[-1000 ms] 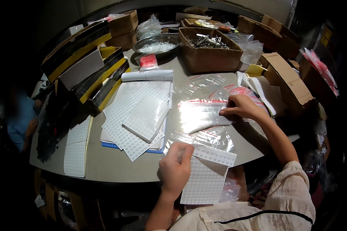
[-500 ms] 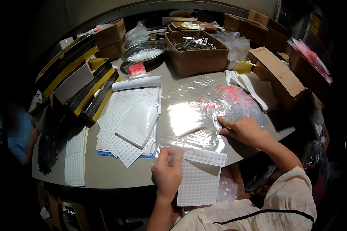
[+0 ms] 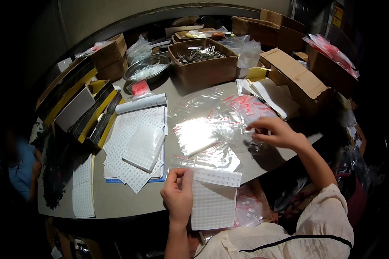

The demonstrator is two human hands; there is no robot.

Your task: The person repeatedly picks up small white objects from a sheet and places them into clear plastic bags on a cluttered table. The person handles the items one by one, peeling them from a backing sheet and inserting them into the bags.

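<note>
At the table's near edge, my left hand (image 3: 178, 193) is closed on the upper left corner of a white label sheet (image 3: 213, 206). Rows of small printed stickers show across its top strip; the lower part looks peeled. My right hand (image 3: 275, 132) hovers over the table's right side, thumb and forefinger a little apart and nothing visible between them. To its left, clear zip bags (image 3: 199, 131) with red seal lines lie spread out, glare hiding part of them. Behind it is a heap of more red-lined zip bags (image 3: 249, 105).
Left of the bags, label sheets (image 3: 145, 149) cover a clipboard. A cardboard box of metal pieces (image 3: 203, 69) and a metal bowl of clear bits (image 3: 147, 71) stand farther back. Black-and-yellow boxes (image 3: 80, 116) line the left; a person in blue (image 3: 25, 166) is beyond. Below, an open carton holds bags (image 3: 249, 207).
My right hand has lifted off the zip bags and drawn slightly right, its fingers parting. My left hand still holds the label sheet. The whole view has shifted a little.
</note>
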